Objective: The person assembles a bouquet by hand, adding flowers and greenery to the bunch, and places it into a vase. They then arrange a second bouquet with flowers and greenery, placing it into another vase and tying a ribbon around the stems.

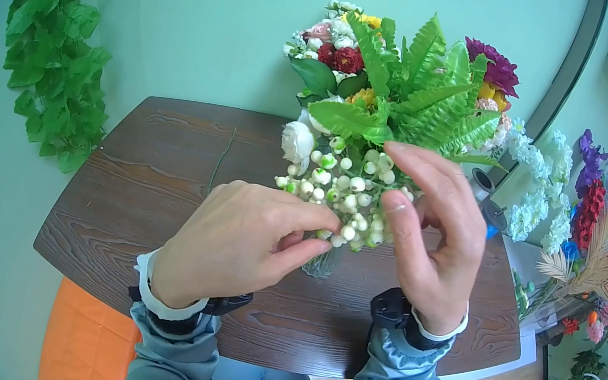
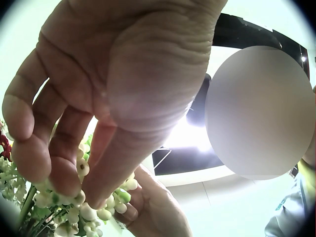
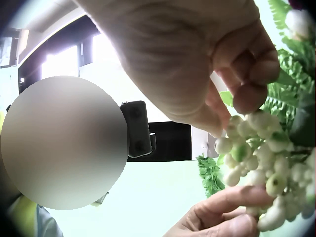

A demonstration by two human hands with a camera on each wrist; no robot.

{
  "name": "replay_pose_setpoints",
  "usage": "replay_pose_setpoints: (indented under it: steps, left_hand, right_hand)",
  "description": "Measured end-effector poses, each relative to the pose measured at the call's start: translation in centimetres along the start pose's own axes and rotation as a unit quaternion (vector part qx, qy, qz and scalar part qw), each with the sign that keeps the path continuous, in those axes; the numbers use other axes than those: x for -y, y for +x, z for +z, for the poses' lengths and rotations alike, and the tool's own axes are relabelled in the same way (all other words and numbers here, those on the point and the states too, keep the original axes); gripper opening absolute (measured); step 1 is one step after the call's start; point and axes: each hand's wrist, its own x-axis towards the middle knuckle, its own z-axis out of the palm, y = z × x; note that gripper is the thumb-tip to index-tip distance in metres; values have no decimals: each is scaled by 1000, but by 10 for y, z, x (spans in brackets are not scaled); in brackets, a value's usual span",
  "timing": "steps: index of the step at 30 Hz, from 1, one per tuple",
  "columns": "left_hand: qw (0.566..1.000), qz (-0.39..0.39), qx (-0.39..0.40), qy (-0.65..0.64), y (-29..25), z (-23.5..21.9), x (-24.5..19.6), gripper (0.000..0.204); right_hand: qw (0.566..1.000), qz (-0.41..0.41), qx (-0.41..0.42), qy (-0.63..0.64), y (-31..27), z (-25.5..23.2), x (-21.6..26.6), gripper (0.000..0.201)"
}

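Observation:
A bunch of white and pale green artificial berries stands at the front of a flower arrangement. My left hand is at its lower left edge, thumb and index finger pinching a berry sprig; the berries show beside those fingertips in the right wrist view. On the other side, my right hand has its thumb and index finger spread apart, fingers loosely bent at the upper right berries. Green fern leaves rise behind, with a white flower to the left. Part of a clear glass vase shows below the berries.
The arrangement stands on a dark wooden table. Dark red and purple flowers are at its back. Ivy hangs on the left wall. More artificial flowers stand beyond the table's right edge. A thin green stem lies on the tabletop.

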Motion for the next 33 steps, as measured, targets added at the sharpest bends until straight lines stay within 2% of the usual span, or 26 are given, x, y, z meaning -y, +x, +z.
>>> replay_pose_setpoints:
  steps: [4,10,13,19,21,24,28,30,33]
  left_hand:
    - [1000,-6,6,10,0,-1,-1,17]
    - [1000,-12,2,-8,-2,-2,-1,16]
    - [1000,-8,-18,-21,-2,-7,-1,15]
    - [993,-58,-91,-55,2,-7,-4,25]
    - [989,-61,-117,-69,6,-3,-4,32]
    - [993,-51,-89,-49,5,0,1,34]
    - [995,-48,-74,-37,3,-2,1,35]
    - [993,-55,-85,-54,3,-2,1,35]
    - [993,-55,-84,-61,3,-1,1,35]
  right_hand:
    - [1000,-13,10,-8,-1,5,-5,25]
    - [999,-17,-26,-32,0,5,-6,19]
    - [999,-18,-34,-25,0,6,-6,18]
    - [998,-29,-37,-38,0,4,-8,18]
    - [999,13,-25,-17,-1,3,-6,19]
    - [998,52,-42,18,-2,1,-1,22]
    - [998,42,-39,2,-3,-11,-3,25]
    - [999,30,-29,-19,-4,-18,0,28]
    - [998,26,36,-39,-4,-24,5,36]
